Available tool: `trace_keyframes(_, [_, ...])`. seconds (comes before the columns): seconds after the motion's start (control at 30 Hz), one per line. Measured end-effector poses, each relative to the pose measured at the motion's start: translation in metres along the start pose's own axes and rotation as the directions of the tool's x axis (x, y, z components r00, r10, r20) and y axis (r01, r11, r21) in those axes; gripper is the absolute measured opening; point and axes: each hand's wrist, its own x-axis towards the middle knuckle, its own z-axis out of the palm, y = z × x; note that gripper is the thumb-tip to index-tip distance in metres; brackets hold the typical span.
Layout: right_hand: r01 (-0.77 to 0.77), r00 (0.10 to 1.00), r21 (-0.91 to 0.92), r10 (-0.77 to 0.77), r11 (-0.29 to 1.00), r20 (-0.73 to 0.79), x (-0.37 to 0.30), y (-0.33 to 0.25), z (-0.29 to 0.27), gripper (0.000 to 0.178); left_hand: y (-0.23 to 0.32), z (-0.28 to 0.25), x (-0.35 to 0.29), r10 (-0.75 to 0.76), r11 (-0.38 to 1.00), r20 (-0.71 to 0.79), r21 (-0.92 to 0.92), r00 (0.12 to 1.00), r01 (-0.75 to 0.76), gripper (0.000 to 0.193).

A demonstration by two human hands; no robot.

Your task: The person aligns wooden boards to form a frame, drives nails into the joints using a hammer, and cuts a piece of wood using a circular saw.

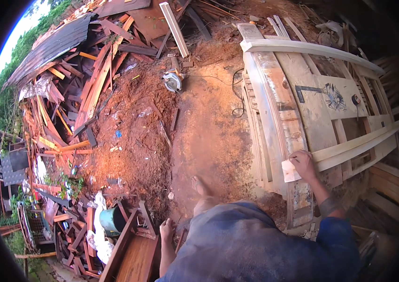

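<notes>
My right hand [303, 165] is at the near end of a pale wooden beam [359, 149], which lies across a bench of boards [281, 113]. Its fingers are bent together, and a small dark tip shows at them, too small to name. My left hand [166, 230] hangs low at my side beside a brown wooden frame [136, 254]. Its fingers look loosely curled, with nothing visible in them. Farther up the bench lie a dark carpenter's square [308, 88] and a small round black and red object [356, 99], perhaps a tape measure.
A second pale beam [312, 47] crosses the bench's far end. On the earth floor sits a circular saw [172, 82], with a black cable [237, 94] by the bench. Scrap wood [100, 89] is heaped at left. A green bucket [110, 221] lies near my left.
</notes>
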Motion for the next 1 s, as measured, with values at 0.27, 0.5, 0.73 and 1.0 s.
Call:
trace_keyframes(0.27, [-0.424, 0.902, -0.099, 0.430, 0.900, 0.047, 0.088, -0.004, 0.006, 0.015, 0.211, -0.024, 0.224, -0.003, 0.882, 0.069, 0.470, 0.998, -0.030, 0.036])
trace_keyframes(0.5, [-0.267, 0.911, -0.011, 0.249, 0.964, -0.330, 0.315, -0.043, 0.033, 0.022, 0.371, 0.087, 0.287, 0.089, 0.939, 0.306, 0.291, 0.948, -0.182, 0.038])
trace_keyframes(0.73, [-0.321, 0.900, -0.127, 0.261, 0.938, -0.349, 0.574, -0.023, 0.035, 0.045, 0.465, 0.183, 0.356, 0.034, 0.796, 0.383, 0.548, 0.923, -0.257, 0.036])
trace_keyframes(1.0, [-0.328, 0.943, -0.104, 0.318, 0.939, -0.100, 0.660, 0.032, 0.018, 0.044, 0.595, 0.261, 0.435, -0.114, 0.909, 0.226, 0.417, 0.967, 0.010, 0.035])
